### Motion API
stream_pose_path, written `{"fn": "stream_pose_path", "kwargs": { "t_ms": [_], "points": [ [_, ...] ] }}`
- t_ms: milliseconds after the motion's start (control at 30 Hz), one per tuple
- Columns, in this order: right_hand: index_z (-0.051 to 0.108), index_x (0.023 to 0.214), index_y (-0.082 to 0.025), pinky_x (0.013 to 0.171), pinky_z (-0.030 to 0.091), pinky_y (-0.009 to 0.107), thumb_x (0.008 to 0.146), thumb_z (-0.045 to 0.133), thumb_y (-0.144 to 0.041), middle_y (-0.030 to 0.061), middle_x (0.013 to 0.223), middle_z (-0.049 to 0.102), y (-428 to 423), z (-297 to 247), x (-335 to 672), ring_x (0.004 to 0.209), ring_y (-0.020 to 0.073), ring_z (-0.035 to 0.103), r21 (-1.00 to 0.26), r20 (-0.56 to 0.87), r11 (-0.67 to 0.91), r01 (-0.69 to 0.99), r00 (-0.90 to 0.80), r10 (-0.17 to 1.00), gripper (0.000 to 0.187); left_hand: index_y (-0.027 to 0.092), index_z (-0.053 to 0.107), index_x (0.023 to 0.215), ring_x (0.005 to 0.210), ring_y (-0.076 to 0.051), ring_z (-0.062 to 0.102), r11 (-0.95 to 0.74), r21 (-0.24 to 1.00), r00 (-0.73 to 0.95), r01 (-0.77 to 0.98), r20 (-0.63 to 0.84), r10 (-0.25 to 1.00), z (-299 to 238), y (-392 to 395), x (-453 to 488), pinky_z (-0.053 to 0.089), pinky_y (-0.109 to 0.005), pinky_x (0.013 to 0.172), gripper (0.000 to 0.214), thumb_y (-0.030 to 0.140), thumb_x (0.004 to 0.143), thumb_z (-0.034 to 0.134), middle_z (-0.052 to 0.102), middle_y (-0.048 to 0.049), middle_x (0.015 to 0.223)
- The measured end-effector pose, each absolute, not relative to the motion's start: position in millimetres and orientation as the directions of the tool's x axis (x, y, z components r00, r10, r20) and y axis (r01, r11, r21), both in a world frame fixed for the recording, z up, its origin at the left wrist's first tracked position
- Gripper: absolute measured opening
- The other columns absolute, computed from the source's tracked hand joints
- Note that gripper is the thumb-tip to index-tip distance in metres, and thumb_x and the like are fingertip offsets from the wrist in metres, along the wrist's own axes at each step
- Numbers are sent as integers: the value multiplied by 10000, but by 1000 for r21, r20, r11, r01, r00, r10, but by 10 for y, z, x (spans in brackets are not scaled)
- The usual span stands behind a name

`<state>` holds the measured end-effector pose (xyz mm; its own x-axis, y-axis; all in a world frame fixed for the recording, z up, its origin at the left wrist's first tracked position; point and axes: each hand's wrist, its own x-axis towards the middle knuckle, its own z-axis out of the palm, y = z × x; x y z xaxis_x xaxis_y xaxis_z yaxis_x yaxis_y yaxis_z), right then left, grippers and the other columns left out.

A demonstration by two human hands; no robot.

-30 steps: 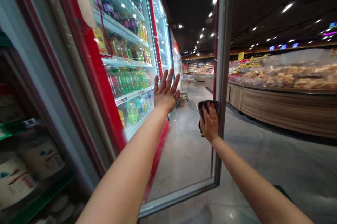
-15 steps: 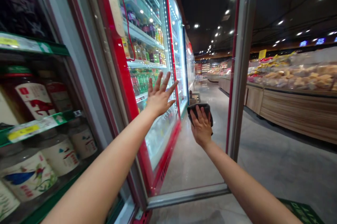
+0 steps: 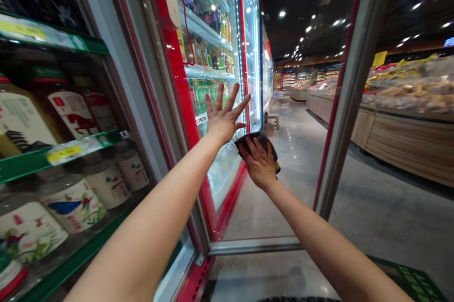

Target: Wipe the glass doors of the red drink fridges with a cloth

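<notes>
Both my arms reach forward to the open glass door [image 3: 294, 188] of a drinks cooler. My left hand [image 3: 222, 120] is spread with its fingers apart, palm toward the pane, and holds nothing. Lower and to its right, my right hand [image 3: 260, 165] lies flat over a dark folded cloth [image 3: 264, 138], pressing it to the glass. A bit of yellow shows at the cloth's lower right edge. The palm side of each hand is hidden.
Shelves of bottles [image 3: 73, 205] with price strips stand close on my left. Beyond the pane is a red-framed lit cooler [image 3: 179, 75]. The door's metal frame [image 3: 349, 84] rises at right, with a wood-sided display [image 3: 407, 139] of packaged goods behind it. A green mat [image 3: 407, 276] lies on the floor.
My right hand has slid the cloth left across the glass, closer to my left hand. The left hand stays spread. The view has shifted, so the door frame appears farther right.
</notes>
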<state>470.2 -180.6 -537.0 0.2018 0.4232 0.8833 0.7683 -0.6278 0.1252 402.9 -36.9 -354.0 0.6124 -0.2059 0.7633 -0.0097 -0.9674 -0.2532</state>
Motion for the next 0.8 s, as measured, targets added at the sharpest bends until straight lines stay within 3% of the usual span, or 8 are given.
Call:
{"fn": "stream_pose_path", "kwargs": {
  "t_ms": [100, 167, 367, 467, 533, 600, 667, 800],
  "points": [
    [376, 1538, -371, 1273, 133, 510, 977, 490, -151, -24, 1603, 396, -1811, -5494, 4661, 1498, 192, 329, 343, 767, -433, 834, 18, 642, 613, 413, 221, 1582, 1536, -355, -184, -967, -255, 621, 8, 759, -195, -3549, -368, 4018, -104, -706, 1184, 914, 359, 845, 760, 71, 42, 1711],
    [398, 1525, -366, 1276, 166, 455, 974, 485, -124, -43, 1567, 453, -1928, -5572, 4679, 1466, 154, 380, 414, 713, -346, 842, -63, 699, 607, 414, 213, 1584, 1532, -350, -192, -967, -252, 628, 22, 756, -183, -3563, -363, 4023, -115, -695, 1184, 899, 366, 858, 743, 58, 44, 1711],
    [402, 1532, -342, 1265, 153, 547, 955, 511, -121, 15, 1605, 390, -1664, -5495, 4638, 1492, 230, 345, 220, 850, -534, 817, 108, 516, 627, 445, 169, 1584, 1526, -347, -203, -965, -258, 639, 37, 749, -176, -3566, -384, 4089, -103, -713, 1183, 990, 355, 809, 778, 12, 43, 1707],
    [426, 1511, -355, 1262, 180, 531, 957, 503, -113, -13, 1601, 398, -1461, -5516, 4582, 1488, 205, 350, 308, 802, -435, 846, 15, 597, 610, 438, 204, 1580, 1543, -355, -147, -968, -249, 672, 26, 721, -167, -3478, -346, 4047, -38, -725, 1193, 927, 337, 834, 746, 28, 42, 1706],
    [437, 1499, -362, 1261, 211, 490, 964, 493, -111, -43, 1585, 425, -1499, -5539, 4597, 1473, 171, 373, 407, 728, -314, 858, -96, 679, 593, 399, 248, 1578, 1566, -328, -40, -961, -274, 715, -20, 669, -206, -3455, -227, 3923, 39, -680, 1223, 840, 309, 872, 694, 82, 20, 1705],
    [432, 1501, -362, 1260, 219, 469, 972, 492, -124, -49, 1582, 427, -1606, -5501, 4632, 1463, 162, 389, 428, 704, -282, 859, -121, 699, 584, 339, 283, 1578, 1571, -281, 92, -956, -289, 737, -42, 638, -225, -3551, -26, 3710, 111, -603, 1251, 759, 259, 905, 626, 158, -20, 1697],
    [418, 1514, -357, 1261, 201, 486, 967, 492, -123, -28, 1598, 401, -1648, -5386, 4640, 1471, 184, 380, 350, 763, -368, 861, -35, 645, 599, 288, 297, 1578, 1562, -268, 160, -973, -228, 704, 27, 696, -143, -3818, 209, 3437, 158, -573, 1252, 727, 198, 909, 568, 221, -59, 1683],
    [413, 1526, -324, 1253, 148, 566, 940, 502, -109, 20, 1632, 330, -1356, -5168, 4498, 1512, 249, 304, 178, 852, -495, 850, 118, 509, 631, 187, 272, 1585, 1561, -299, 138, -980, 6, 563, 199, 818, 119, -4702, 529, 2900, 236, -590, 1231, 686, 173, 930, 474, 262, -151, 1660]
  ]
}}
